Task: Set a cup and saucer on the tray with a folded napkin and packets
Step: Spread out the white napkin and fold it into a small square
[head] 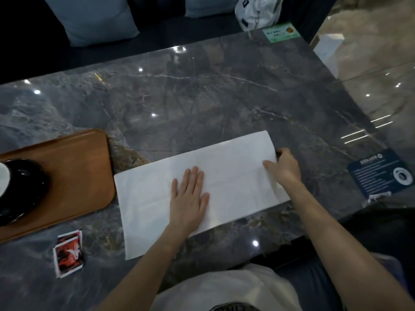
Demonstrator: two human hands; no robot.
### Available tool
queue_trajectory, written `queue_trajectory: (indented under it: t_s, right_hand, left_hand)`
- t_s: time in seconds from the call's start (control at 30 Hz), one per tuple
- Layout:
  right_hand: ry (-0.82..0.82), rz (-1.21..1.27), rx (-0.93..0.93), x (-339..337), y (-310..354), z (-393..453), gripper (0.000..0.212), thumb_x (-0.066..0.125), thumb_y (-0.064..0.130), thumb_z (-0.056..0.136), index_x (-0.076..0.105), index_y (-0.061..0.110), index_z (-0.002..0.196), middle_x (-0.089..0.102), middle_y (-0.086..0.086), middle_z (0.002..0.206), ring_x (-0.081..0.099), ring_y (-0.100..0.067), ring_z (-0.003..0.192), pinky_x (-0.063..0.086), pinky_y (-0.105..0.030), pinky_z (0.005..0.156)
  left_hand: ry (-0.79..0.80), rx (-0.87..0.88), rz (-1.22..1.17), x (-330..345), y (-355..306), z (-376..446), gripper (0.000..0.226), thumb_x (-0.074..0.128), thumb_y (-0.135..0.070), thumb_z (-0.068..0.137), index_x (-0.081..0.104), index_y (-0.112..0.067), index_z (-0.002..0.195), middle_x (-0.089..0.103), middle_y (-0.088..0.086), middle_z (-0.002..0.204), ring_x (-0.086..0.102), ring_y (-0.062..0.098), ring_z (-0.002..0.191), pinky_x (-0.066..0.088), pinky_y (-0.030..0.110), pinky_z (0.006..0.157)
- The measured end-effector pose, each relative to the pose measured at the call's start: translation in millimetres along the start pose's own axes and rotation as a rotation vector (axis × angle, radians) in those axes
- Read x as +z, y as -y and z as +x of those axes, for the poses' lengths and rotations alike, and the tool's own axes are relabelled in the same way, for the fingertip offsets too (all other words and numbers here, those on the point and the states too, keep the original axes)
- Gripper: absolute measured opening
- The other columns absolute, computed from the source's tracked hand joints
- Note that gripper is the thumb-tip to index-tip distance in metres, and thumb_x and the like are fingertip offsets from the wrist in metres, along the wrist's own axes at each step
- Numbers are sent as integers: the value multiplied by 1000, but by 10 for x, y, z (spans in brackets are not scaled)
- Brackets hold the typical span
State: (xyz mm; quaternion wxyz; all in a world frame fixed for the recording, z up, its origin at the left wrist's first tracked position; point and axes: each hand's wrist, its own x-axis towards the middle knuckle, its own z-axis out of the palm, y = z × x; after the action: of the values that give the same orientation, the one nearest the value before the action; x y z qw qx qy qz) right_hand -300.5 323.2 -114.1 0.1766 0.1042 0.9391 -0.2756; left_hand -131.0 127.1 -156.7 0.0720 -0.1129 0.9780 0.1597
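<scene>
A white napkin (226,167) lies spread as a long rectangle on the dark marble table. My left hand (189,197) presses flat on its middle, fingers apart. At the napkin's right end, my right hand (284,168) pinches the edge. A brown wooden tray (76,176) sits at the left. On it stands a black saucer (24,189) with a white cup (3,179) partly cut off by the frame. Two red packets (68,252) lie on the table in front of the tray.
A dark blue card (379,173) lies at the table's right edge, and a green card (280,32) at the far corner. Cushions (96,19) and a white bag (256,12) sit on the bench beyond the table. Shiny floor shows to the right.
</scene>
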Motion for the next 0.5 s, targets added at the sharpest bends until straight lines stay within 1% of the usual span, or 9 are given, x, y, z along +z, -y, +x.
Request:
queue_trajectory:
  t_s: [0.13,0.2,0.27,0.33,0.4,0.43,0.5]
  right_hand:
    - [38,71,47,-84,38,54,45,71,20,77,53,4,115,62,-14,117,58,-33,105,47,-41,87]
    - [69,66,54,-104,51,83,38,72,19,75,61,2,107,66,-17,112,61,-34,100,50,-43,87]
    - [99,35,52,-99,68,93,31,71,18,75,65,1,100,68,-18,107,62,-35,97,52,-44,86]
    - [92,-42,37,-71,92,84,31,68,19,76,64,2,101,64,-19,111,59,-37,101,51,-45,87]
    - [54,-98,5,-40,112,55,32,61,19,79,60,2,106,58,-20,118,55,-38,105,49,-45,87]
    - [46,-86,-10,-32,121,33,32,58,18,81,57,1,108,57,-20,119,54,-39,106,48,-43,86]
    - [65,12,-20,-32,128,2,32,56,14,83,54,-2,111,58,-20,117,55,-37,105,45,-40,80]
  left_hand:
    - [-14,7,15,17,-2,13,72,-17,-54,83,-2,-18,143,-6,-5,151,-8,16,139,-7,42,112]
    - [-14,12,10,4,-14,13,76,-21,-55,81,0,-19,144,-8,-6,150,-8,15,140,-7,41,113]
    - [-4,11,15,-13,-28,12,79,-25,-56,77,-3,-20,145,-13,-7,149,-11,15,140,-11,40,112]
    - [7,6,20,-24,-31,18,78,-25,-56,78,-5,-21,145,-17,-8,148,-16,14,139,-13,39,111]
    - [17,3,18,-25,-24,25,70,-13,-53,84,-5,-21,145,-17,-8,148,-16,14,139,-13,39,111]
    - [26,1,20,-21,-17,25,68,-9,-51,84,-6,-21,145,-18,-8,148,-16,14,139,-13,39,111]
    - [45,2,36,-12,-3,28,68,-8,-50,83,-8,-22,145,-22,-7,147,-21,14,137,-14,39,111]
